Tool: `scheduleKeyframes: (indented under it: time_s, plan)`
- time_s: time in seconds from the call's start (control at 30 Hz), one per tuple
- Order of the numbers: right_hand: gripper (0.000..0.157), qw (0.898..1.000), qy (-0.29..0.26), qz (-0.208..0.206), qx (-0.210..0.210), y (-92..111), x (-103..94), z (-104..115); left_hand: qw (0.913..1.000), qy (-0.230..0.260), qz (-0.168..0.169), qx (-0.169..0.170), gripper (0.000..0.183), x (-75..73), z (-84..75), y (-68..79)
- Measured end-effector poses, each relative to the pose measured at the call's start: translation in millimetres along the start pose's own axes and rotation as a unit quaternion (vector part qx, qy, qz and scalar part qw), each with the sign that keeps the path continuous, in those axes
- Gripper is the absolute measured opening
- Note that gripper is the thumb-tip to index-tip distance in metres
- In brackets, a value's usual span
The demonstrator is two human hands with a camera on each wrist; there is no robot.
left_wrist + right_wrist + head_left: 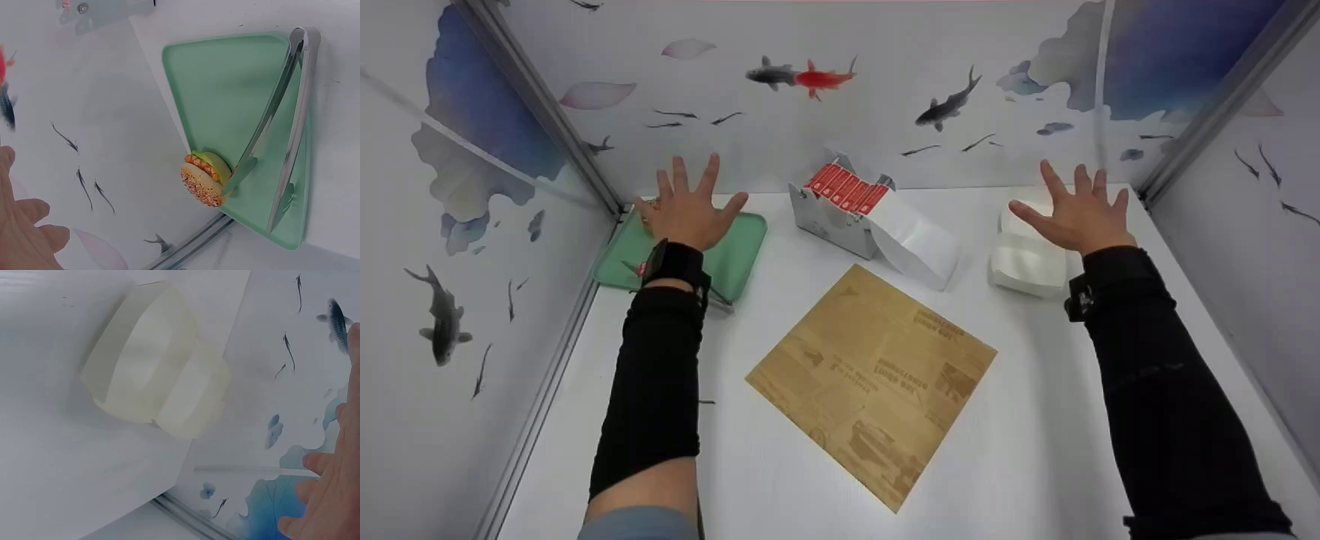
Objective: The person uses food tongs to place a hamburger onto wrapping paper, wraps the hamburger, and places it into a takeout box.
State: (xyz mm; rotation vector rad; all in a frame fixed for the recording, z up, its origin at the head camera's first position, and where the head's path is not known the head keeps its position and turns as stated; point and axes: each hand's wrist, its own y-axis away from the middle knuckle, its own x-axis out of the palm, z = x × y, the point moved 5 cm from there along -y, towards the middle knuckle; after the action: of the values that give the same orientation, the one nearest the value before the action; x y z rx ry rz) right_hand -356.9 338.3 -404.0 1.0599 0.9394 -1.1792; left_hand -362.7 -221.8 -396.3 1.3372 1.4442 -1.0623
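Observation:
My left hand [686, 214] is held up with fingers spread over the green tray [748, 244] and grips nothing. On that tray, in the left wrist view, lie metal tongs [300, 112] with green tips and a small burger [199, 185] in a seeded bun with green and red filling. One tong tip lies against the bun. My right hand [1080, 217], also with spread fingers and nothing in it, hovers by an open white food box [1027, 266]. The right wrist view shows this box with its lid folded back. A square of brown printed wrapping paper [870, 375] lies flat between my forearms.
At the back middle stands a grey-white carton [829, 225] holding a row of red-and-white packets [847, 187], its long white flap [919, 240] sloping onto the table. White walls painted with fish enclose the back and sides. Metal rails [547, 112] run along the corners.

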Motion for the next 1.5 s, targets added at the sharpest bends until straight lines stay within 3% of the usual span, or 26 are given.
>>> scheduleKeyframes:
  time_s: [0.3,0.5,0.63,0.77,0.9,1.1,1.3,1.5]
  plan:
    - [0.105,1.0,0.0,0.005,-0.003,2,1.7,3,0.9999,-0.006,0.008,0.007,0.083,0.8,-3.3,2.2]
    - [0.105,1.0,0.015,-0.01,-0.012,1,-0.2,12,0.9992,0.003,0.004,0.039,0.078,2.5,-7.9,5.4]
    - [0.092,0.996,0.042,-0.07,-0.025,2,-3.1,28,0.9971,-0.003,-0.013,0.074,0.073,5.9,-15.0,7.1]
    - [0.071,0.987,0.051,-0.149,-0.039,12,2.5,50,0.9942,-0.003,-0.017,0.106,0.068,16.0,-24.1,11.5]
    - [0.064,0.979,0.044,-0.186,-0.065,26,19.6,71,0.9893,0.006,0.0,0.146,0.064,34.7,-36.9,20.6]
    - [0.064,0.976,0.038,-0.185,-0.105,59,59.5,98,0.9741,0.004,0.059,0.218,0.062,75.3,-64.1,44.8]
    - [0.072,0.98,0.061,-0.142,-0.122,106,108.0,119,0.9567,-0.005,0.117,0.267,0.066,118.5,-84.8,72.0]
    - [0.079,0.989,0.069,-0.081,-0.107,147,156.8,136,0.9376,0.014,0.134,0.32,0.071,152.3,-87.6,92.9]
